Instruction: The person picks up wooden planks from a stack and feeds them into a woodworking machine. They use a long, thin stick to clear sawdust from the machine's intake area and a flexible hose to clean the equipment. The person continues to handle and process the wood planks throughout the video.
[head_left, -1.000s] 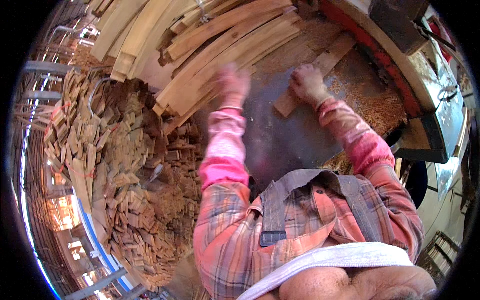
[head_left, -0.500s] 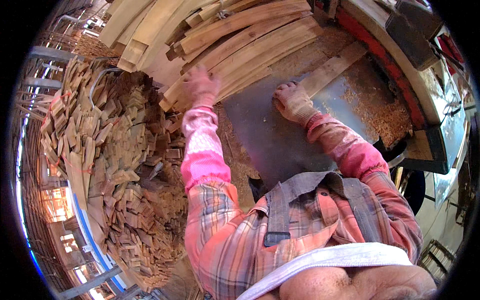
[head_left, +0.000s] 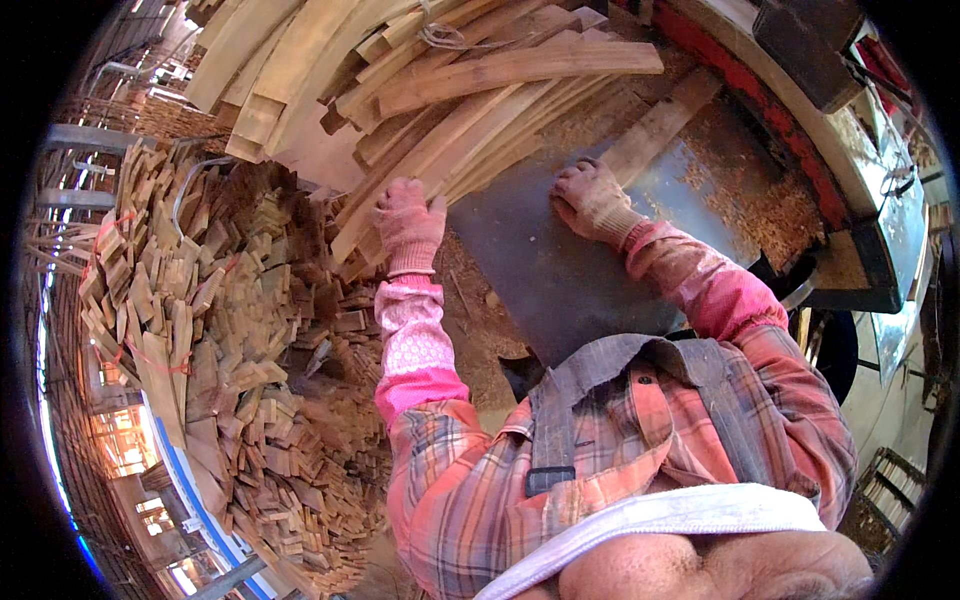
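My left hand (head_left: 411,222), in a work glove and pink sleeve cover, is at the near end of a wooden board (head_left: 455,140) in the pile. Its fingers curl over the board end, with the thumb out to the side; their undersides are hidden. Farther right, my gloved right hand (head_left: 592,198) is closed around the near end of a single flat board (head_left: 660,125). That board lies on a dark metal tabletop (head_left: 520,255) and slants away to the right. A loose board (head_left: 520,72) lies crosswise on top of the pile.
A large heap of short wood offcuts (head_left: 250,340) fills the left side. Sawdust and shavings (head_left: 780,225) lie on the table's right, beside a red-edged beam (head_left: 770,110). More long boards (head_left: 290,70) are stacked at the far left.
My left hand has come back toward me and slightly right along the pile. The top board has shifted right and now lies more crosswise. My right hand stays on its board.
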